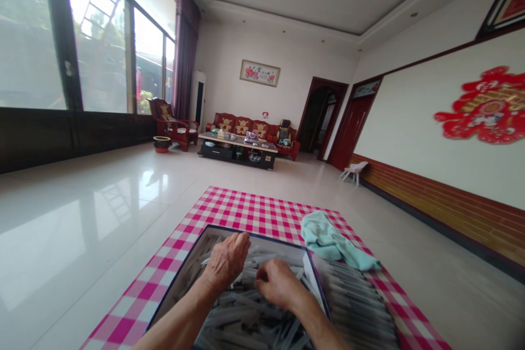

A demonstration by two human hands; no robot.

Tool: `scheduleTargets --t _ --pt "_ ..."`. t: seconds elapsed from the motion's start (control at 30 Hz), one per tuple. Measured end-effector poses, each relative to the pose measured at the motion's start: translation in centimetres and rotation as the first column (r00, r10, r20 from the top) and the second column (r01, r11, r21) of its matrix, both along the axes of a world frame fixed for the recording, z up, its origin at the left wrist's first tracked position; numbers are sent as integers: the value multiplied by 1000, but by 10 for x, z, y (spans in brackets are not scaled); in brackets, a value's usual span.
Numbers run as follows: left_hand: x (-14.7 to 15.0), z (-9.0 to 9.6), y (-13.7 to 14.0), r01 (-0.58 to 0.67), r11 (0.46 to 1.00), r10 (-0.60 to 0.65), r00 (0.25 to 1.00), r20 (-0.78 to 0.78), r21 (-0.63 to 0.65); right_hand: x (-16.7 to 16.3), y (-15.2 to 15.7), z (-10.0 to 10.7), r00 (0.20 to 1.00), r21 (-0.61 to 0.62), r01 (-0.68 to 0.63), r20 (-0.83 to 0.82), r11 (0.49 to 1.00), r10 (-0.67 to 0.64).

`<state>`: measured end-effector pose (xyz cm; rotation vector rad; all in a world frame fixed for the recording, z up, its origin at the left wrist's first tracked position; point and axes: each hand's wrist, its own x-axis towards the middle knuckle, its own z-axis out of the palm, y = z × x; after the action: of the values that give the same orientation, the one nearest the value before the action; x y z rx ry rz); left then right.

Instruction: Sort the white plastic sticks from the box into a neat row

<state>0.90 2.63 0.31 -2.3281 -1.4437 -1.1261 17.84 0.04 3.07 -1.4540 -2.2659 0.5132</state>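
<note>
A shallow box point(316, 279) with a dark blue rim and pale inner walls lies on the checked cloth, full of loose, thin, translucent plastic strips or tubes point(241, 314). My left hand point(227, 260) is raised over the box's far half, fingers curled closed, and what they hold is hidden. Lower and to the right, my right hand point(279, 283) is bent over the loose pieces with its fingers curled together; its grip is hidden too. Right of the box, similar slender translucent pieces point(356, 306) lie side by side in a row, blurred.
A pink-and-white checked cloth point(254, 208) spreads under everything. A crumpled mint-green towel point(328, 238) touches the far end of the row. Further off on the glossy tiled floor stand a low coffee table point(238, 149), a wooden sofa point(233, 123) and a small stool point(353, 171).
</note>
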Motion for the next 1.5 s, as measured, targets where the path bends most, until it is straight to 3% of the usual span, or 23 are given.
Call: scheduleTargets --t 0.3,0.5,0.57,0.67,0.73,0.8,0.87,0.93,1.03,1.17,1.27,1.4,1.5 --pt "-1 0 -2 24 999 -24 1000 -11 -32 -17 -14 0 960 -28 173 228 984 -163" --pt "0 0 -2 45 999 -45 999 -3 -22 -26 -18 -1 946 -62 176 287 983 -151" --pt "0 -1 -1 69 998 -69 998 11 -8 -20 -15 -2 971 -93 141 207 986 -119" --pt "0 -2 -1 108 994 -108 994 26 17 -9 -2 2 992 -118 39 -113 992 -53" --pt "0 -2 -1 119 993 -119 993 22 22 -5 9 7 918 -152 69 -378 986 -122" --pt "0 -1 -2 126 992 -126 992 15 8 -8 19 10 738 -251 162 -611 954 -286" --pt "1 0 -3 125 992 -124 992 8 -17 -15 25 10 553 -328 209 -737 921 -388" --pt "1 1 -3 116 993 -116 993 5 -34 -24 26 8 457 -324 194 -805 926 -378" --pt "1 2 -3 115 993 -115 993 -3 -40 -33 24 0 429 -296 129 -844 946 -322" --pt "-1 2 -2 95 994 -95 995 0 -51 -34 23 -11 560 -202 71 -802 977 -207" --pt "-1 2 -2 84 995 -84 996 1 -49 -31 26 -14 591 -190 74 -783 979 -196" --pt "-1 1 -3 66 997 -67 997 -28 -33 -27 29 -15 456 -287 171 -825 943 -334" --pt "0 2 -5 72 997 -74 996 -56 -37 -27 28 -15 298 -363 110 -876 925 -379"
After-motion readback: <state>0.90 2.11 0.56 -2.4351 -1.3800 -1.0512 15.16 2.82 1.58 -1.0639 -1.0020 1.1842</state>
